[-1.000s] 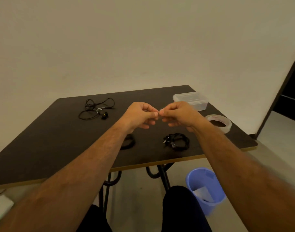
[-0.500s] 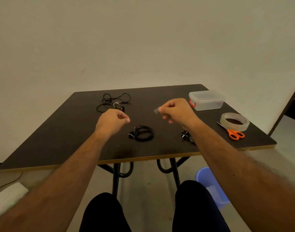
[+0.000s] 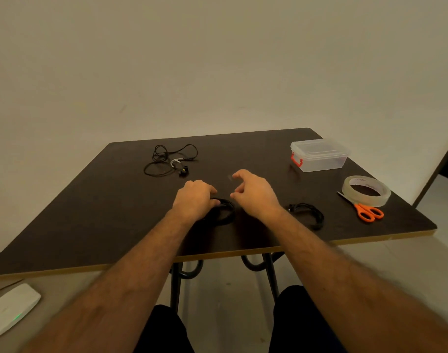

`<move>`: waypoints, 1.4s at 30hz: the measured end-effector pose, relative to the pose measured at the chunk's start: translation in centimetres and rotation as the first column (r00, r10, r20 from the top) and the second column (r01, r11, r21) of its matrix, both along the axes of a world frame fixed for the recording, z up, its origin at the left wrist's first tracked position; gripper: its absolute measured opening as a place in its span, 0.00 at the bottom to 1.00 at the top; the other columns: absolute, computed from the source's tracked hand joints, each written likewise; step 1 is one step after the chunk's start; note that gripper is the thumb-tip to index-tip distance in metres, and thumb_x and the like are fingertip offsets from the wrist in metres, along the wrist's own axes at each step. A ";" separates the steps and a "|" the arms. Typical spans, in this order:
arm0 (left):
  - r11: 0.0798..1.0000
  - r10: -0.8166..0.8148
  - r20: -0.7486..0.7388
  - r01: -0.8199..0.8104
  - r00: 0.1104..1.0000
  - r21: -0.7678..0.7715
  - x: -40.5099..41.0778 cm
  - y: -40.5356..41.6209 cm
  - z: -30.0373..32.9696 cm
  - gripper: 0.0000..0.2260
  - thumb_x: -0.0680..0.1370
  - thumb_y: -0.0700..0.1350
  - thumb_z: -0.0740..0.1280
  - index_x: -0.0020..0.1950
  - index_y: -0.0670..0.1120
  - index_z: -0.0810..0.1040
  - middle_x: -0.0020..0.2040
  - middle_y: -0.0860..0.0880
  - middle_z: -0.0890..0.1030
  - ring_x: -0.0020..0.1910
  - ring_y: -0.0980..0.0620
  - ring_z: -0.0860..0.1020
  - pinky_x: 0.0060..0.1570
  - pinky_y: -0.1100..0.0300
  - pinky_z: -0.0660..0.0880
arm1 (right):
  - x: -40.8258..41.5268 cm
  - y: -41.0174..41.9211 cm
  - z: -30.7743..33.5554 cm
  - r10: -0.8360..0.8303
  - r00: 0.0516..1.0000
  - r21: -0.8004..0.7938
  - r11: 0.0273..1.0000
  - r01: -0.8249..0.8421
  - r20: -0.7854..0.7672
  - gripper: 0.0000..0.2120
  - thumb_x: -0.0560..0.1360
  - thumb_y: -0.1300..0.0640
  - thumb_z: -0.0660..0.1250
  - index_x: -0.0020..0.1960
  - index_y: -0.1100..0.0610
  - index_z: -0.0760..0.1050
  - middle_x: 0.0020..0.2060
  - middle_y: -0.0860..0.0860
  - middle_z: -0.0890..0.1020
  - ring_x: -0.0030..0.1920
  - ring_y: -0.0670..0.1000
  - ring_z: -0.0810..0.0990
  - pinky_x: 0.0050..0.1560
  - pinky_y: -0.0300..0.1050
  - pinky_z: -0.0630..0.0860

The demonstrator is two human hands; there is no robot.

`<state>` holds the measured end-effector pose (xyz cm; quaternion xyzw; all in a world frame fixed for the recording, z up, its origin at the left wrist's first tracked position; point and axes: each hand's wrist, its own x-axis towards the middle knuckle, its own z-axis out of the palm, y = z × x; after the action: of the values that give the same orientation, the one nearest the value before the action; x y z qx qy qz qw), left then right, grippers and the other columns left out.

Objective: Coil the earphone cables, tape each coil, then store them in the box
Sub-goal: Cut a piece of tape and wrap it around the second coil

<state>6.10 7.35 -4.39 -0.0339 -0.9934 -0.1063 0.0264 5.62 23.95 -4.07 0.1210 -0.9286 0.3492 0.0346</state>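
A coiled black earphone cable (image 3: pixel 225 212) lies near the front middle of the dark table (image 3: pixel 95 212). My left hand (image 3: pixel 194 200) covers its left side, with the fingers curled onto the coil. My right hand (image 3: pixel 254 193) hovers just right of it, thumb and index finger apart. A small, faint piece of clear tape (image 3: pixel 230 177) hangs at the index fingertip. A second coiled cable (image 3: pixel 308 212) lies to the right. An uncoiled earphone cable (image 3: pixel 170 160) is spread out at the back left. The clear lidded box (image 3: pixel 319 155) stands at the back right.
A clear tape roll (image 3: pixel 366 191) and orange scissors (image 3: pixel 365 211) lie at the right edge of the table. A white device (image 3: pixel 10 308) sits on the floor at the lower left. My knees are under the table's front edge.
Both hands came apart and dropped toward the table. My left hand moved down onto the middle coil. My right hand, with the tape piece, lowered beside it. The camera view shifted.
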 end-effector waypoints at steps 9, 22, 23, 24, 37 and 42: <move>0.996 -0.088 -0.085 0.087 0.992 -0.015 -0.5 -1.3 -1.7 0.09 0.79 0.49 0.68 0.57 0.49 0.82 0.56 0.48 0.80 0.55 0.49 0.78 0.55 0.50 0.77 | -1.4 -3.2 -1.3 0.117 0.993 0.192 0.975 -0.110 -0.023 0.28 0.76 0.59 0.70 0.72 0.48 0.64 0.53 0.48 0.82 0.52 0.48 0.81 0.54 0.46 0.79; 0.906 -0.068 -0.022 0.071 0.997 0.417 0.2 -2.5 -1.8 0.04 0.81 0.47 0.65 0.53 0.51 0.80 0.46 0.54 0.82 0.48 0.55 0.79 0.50 0.55 0.76 | -2.3 -2.6 0.5 0.167 0.979 -0.047 0.986 -0.163 0.114 0.18 0.73 0.63 0.72 0.61 0.51 0.73 0.37 0.50 0.84 0.35 0.45 0.84 0.38 0.42 0.80; 0.889 -0.068 -0.023 0.071 0.997 0.452 0.3 -2.5 -1.7 0.04 0.81 0.46 0.65 0.52 0.51 0.80 0.45 0.55 0.82 0.48 0.56 0.80 0.51 0.56 0.76 | -2.1 -2.5 0.8 0.180 0.974 -0.094 0.981 -0.168 0.138 0.18 0.73 0.64 0.72 0.60 0.52 0.73 0.37 0.51 0.84 0.34 0.46 0.84 0.36 0.42 0.80; 0.875 -0.069 -0.023 0.072 0.997 0.479 0.5 -2.5 -1.7 0.04 0.81 0.46 0.65 0.52 0.51 0.79 0.45 0.55 0.83 0.48 0.57 0.80 0.53 0.56 0.76 | -2.1 -2.5 1.0 0.192 0.969 -0.136 0.976 -0.171 0.158 0.18 0.73 0.64 0.73 0.60 0.53 0.73 0.37 0.52 0.85 0.35 0.48 0.85 0.35 0.43 0.81; 0.680 -0.037 -0.122 0.114 0.992 0.724 2.5 -1.9 -1.2 0.03 0.81 0.46 0.65 0.51 0.51 0.79 0.42 0.53 0.85 0.44 0.58 0.81 0.49 0.58 0.76 | -0.8 -1.6 3.1 0.273 0.945 -0.436 0.884 -0.171 0.182 0.12 0.73 0.65 0.73 0.55 0.59 0.77 0.35 0.56 0.83 0.37 0.52 0.82 0.44 0.56 0.83; 0.586 -0.001 -0.112 0.091 0.994 0.805 3.4 -1.0 -1.0 0.04 0.81 0.46 0.65 0.51 0.51 0.80 0.44 0.52 0.85 0.46 0.56 0.82 0.49 0.55 0.77 | 0.0 -1.6 4.3 0.218 0.973 -0.317 0.931 -0.183 0.080 0.12 0.73 0.65 0.74 0.54 0.59 0.77 0.35 0.56 0.84 0.36 0.52 0.84 0.43 0.52 0.84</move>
<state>9.51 6.36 -5.35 -0.0493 -0.8327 -0.5449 0.0854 5.62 22.38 0.28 0.1883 -0.8461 0.4973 -0.0361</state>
